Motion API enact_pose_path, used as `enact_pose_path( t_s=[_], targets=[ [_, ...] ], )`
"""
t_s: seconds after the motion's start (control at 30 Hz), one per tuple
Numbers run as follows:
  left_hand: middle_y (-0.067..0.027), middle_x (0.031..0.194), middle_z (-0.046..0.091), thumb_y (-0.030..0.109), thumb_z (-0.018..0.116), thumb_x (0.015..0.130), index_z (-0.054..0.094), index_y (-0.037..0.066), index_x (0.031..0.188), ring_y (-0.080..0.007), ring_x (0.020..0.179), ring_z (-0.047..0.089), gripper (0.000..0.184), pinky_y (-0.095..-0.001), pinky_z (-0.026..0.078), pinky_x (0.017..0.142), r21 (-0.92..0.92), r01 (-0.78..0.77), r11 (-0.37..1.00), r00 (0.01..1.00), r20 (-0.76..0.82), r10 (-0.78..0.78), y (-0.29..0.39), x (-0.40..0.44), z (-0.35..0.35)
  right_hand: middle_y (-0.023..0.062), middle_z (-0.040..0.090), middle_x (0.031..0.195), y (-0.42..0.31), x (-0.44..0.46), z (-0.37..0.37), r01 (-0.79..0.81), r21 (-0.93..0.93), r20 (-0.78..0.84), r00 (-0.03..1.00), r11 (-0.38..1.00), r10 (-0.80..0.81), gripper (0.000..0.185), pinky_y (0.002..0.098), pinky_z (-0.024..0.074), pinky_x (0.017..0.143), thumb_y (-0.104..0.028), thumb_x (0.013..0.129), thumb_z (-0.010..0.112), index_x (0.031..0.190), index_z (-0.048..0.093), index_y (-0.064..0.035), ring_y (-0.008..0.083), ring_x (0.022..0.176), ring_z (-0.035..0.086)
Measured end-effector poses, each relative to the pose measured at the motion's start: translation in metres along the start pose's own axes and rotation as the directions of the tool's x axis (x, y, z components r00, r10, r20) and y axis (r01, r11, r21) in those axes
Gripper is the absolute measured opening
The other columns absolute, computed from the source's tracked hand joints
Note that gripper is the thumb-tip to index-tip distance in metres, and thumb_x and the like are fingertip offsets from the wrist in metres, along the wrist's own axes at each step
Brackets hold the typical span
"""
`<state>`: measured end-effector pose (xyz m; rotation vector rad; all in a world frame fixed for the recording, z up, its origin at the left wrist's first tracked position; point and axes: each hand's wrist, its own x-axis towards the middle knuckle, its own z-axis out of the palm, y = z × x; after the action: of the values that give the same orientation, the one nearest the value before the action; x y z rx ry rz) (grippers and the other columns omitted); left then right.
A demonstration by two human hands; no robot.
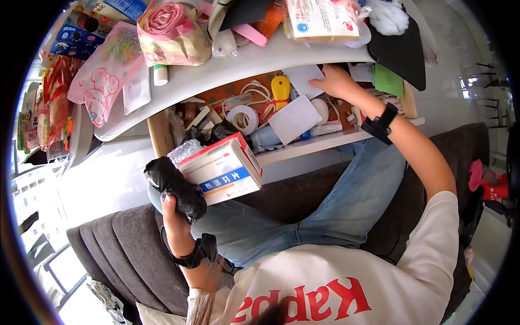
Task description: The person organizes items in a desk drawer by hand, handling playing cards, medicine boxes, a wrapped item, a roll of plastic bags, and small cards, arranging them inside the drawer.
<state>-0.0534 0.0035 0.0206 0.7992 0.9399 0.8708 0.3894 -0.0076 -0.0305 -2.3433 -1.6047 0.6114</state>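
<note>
My left hand (172, 208) is closed around a black plastic bundle (176, 187), with a white, red and blue medicine box (222, 170) and some clear crinkled plastic (186, 151) held against it. Over the right part of the open drawer (309, 145), my right hand (333, 81) reaches in beside a white card (305, 80), its thumb pointing left and the other fingers partly hidden. Another white card (296, 119) lies in front of it. A yellow-handled tool (280, 89), a roll of white tape (242, 119) and white cables (254, 89) lie further left in the drawer.
The grey-white desktop (216, 78) overhangs the drawer and carries a pink rose-topped tissue pack (173, 38), a pink printed bag (105, 76), a white packet (322, 21) and a black mat (403, 54). A green card (388, 81) stands at the drawer's right. A dark sofa (124, 249) lies beneath me.
</note>
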Motion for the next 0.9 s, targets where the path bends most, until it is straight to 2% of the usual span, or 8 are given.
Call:
enact_pose_path(
  t_s=[0.13, 0.17, 0.23, 0.3, 0.43, 0.53, 0.67, 0.9],
  targets=[
    [-0.0097, 0.112, 0.054, 0.043, 0.059, 0.081, 0.038, 0.002, 0.127, -0.0238, 0.095, 0.056, 0.065, -0.036, 0.048, 0.08, 0.002, -0.034, 0.999, 0.981, 0.19, 0.033, 0.007, -0.008, -0.012, 0.0238, 0.055, 0.114, 0.001, 0.02, 0.002, -0.067, 0.158, 0.115, 0.992, 0.985, 0.049, 0.063, 0.0354, 0.0429, 0.089, -0.029, 0.074, 0.064, 0.123, 0.043, 0.0043, 0.0333, 0.103, 0.054],
    [-0.0094, 0.113, 0.052, 0.045, 0.06, 0.08, 0.038, 0.003, 0.127, -0.0236, 0.094, 0.056, 0.067, -0.0357, 0.049, 0.079, 0.015, -0.03, 0.999, 0.989, 0.146, 0.028, 0.006, -0.011, -0.016, 0.0182, 0.057, 0.112, 0.004, 0.019, 0.009, -0.04, 0.38, 0.101, 0.995, 0.924, 0.002, 0.054, 0.0351, 0.0446, 0.086, -0.025, 0.079, 0.06, 0.123, 0.044, 0.0023, 0.0275, 0.101, 0.056],
    [-0.0092, 0.113, 0.051, 0.044, 0.061, 0.079, 0.038, 0.003, 0.127, -0.0237, 0.092, 0.057, 0.067, -0.0357, 0.049, 0.078, -0.015, -0.027, 1.0, 0.987, 0.157, 0.029, 0.005, -0.012, -0.016, 0.0136, 0.058, 0.11, -0.002, 0.009, 0.005, -0.205, 0.76, 0.203, 0.976, 0.616, 0.075, 0.048, 0.0345, 0.0456, 0.084, -0.021, 0.082, 0.058, 0.123, 0.046, 0.0005, 0.0229, 0.099, 0.057],
    [-0.0091, 0.114, 0.05, 0.044, 0.061, 0.079, 0.038, 0.003, 0.127, -0.0237, 0.092, 0.057, 0.067, -0.0359, 0.049, 0.077, -0.024, -0.029, 0.999, 0.985, 0.171, 0.032, 0.004, -0.01, -0.016, 0.0062, 0.057, 0.109, -0.007, -0.001, -0.004, -0.28, 0.905, 0.268, 0.96, 0.321, 0.083, 0.039, 0.0327, 0.0468, 0.081, -0.017, 0.086, 0.055, 0.122, 0.047, -0.0033, 0.0165, 0.097, 0.057],
    [-0.0092, 0.114, 0.05, 0.044, 0.061, 0.079, 0.037, 0.004, 0.127, -0.0238, 0.092, 0.056, 0.068, -0.0367, 0.05, 0.077, -0.041, -0.028, 0.999, 0.976, 0.216, 0.036, -0.005, -0.004, -0.017, 0.0052, 0.06, 0.097, -0.007, -0.006, -0.027, -0.321, 0.707, 0.533, 0.828, 0.63, -0.176, 0.027, 0.028, 0.0461, 0.078, -0.014, 0.086, 0.054, 0.11, 0.055, -0.0023, 0.0127, 0.09, 0.057],
    [-0.0093, 0.114, 0.05, 0.044, 0.062, 0.079, 0.036, 0.004, 0.128, -0.0243, 0.093, 0.056, 0.068, -0.0371, 0.05, 0.076, -0.052, -0.016, 0.999, 0.97, 0.243, 0.028, -0.006, -0.005, -0.017, 0.003, 0.061, 0.091, -0.031, -0.013, -0.032, 0.162, 0.431, 0.501, 0.775, 0.888, -0.385, 0.014, 0.025, 0.0434, 0.079, -0.008, 0.082, 0.057, 0.093, 0.057, -0.0003, 0.0115, 0.086, 0.055],
    [-0.0096, 0.115, 0.05, 0.043, 0.062, 0.079, 0.036, 0.003, 0.128, -0.0251, 0.092, 0.057, 0.069, -0.037, 0.05, 0.076, -0.04, -0.005, 0.999, 0.983, 0.183, 0.012, -0.004, -0.009, -0.012, 0.0111, 0.051, 0.118, -0.068, -0.028, -0.013, 0.615, 0.086, 0.317, 0.729, 0.784, -0.607, 0.015, 0.0364, 0.0341, 0.099, -0.005, 0.071, 0.064, 0.086, 0.061, -0.0015, 0.0275, 0.116, 0.045],
    [-0.0103, 0.115, 0.049, 0.042, 0.062, 0.078, 0.037, 0.003, 0.127, -0.0263, 0.091, 0.057, 0.067, -0.0391, 0.051, 0.074, -0.058, -0.019, 0.998, 0.977, 0.211, 0.031, -0.001, -0.013, -0.02, 0.0123, 0.052, 0.117, -0.094, 0.004, 0.016, 0.793, -0.031, 0.537, 0.527, 0.609, -0.659, 0.023, 0.0449, 0.0203, 0.109, -0.005, 0.061, 0.069, 0.083, 0.062, -0.0024, 0.0285, 0.123, 0.037]
  ],
)
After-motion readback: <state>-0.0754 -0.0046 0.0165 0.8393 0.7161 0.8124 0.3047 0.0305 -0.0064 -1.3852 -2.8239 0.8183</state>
